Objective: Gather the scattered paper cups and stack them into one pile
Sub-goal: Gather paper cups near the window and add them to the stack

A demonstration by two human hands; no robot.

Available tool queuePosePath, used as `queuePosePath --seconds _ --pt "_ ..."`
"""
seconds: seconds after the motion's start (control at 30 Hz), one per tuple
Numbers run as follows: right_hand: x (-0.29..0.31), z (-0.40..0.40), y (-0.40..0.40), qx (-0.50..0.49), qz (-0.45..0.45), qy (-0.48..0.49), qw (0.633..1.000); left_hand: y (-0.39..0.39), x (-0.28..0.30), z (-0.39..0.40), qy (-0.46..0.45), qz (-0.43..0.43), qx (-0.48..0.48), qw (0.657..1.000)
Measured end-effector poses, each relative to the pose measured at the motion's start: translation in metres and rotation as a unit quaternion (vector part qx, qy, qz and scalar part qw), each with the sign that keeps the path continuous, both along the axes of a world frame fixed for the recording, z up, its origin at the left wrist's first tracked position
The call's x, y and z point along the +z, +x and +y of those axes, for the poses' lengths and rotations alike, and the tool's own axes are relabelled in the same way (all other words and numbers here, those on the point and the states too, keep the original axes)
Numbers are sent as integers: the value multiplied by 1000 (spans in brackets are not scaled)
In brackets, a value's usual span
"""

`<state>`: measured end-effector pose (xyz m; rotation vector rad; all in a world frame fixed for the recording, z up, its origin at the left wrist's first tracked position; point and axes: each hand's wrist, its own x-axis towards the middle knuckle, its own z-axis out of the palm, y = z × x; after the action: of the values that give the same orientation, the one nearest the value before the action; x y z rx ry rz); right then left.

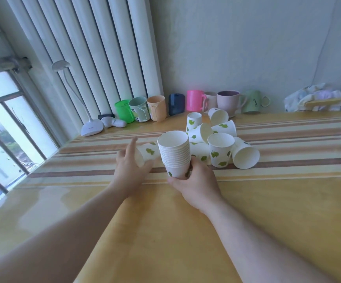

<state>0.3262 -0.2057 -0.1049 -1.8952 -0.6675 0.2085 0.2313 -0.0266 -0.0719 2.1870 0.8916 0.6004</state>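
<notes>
A stack of several nested white paper cups with green leaf prints (174, 154) stands upright at the table's middle, and my right hand (194, 183) grips its base. To its left a single paper cup (148, 152) lies on its side; my left hand (131, 164) covers its near end with fingers spread, and I cannot tell whether it grips the cup. Behind and right of the stack lie several loose paper cups (220, 150), some upright, some tipped over, in a heap.
A row of coloured plastic cups and mugs (157, 108) lines the back wall. A white desk lamp (91, 126) stands at the back left near the window. A bundle of cloth and bags (314, 100) sits at the back right. The table carries a striped yellow cloth (288, 201).
</notes>
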Motion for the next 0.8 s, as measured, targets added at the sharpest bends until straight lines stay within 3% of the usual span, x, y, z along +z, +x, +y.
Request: queuePosePath --seconds 0.17,0.33,0.43,0.67,0.8 --pt "2 -2 -1 6 4 10 1000 -5 57 -1 -82 -209 4 975" --pt "3 -3 -2 10 12 8 1000 -6 111 -25 -115 -303 -65 944" --pt "4 -4 -3 9 6 7 1000 -2 118 -40 -108 -293 -123 942" --pt "5 -7 -4 16 12 7 1000 5 87 -53 -2 -165 -174 971" --pt "8 -10 -5 23 20 4 1000 0 65 -45 -44 -121 -201 971"
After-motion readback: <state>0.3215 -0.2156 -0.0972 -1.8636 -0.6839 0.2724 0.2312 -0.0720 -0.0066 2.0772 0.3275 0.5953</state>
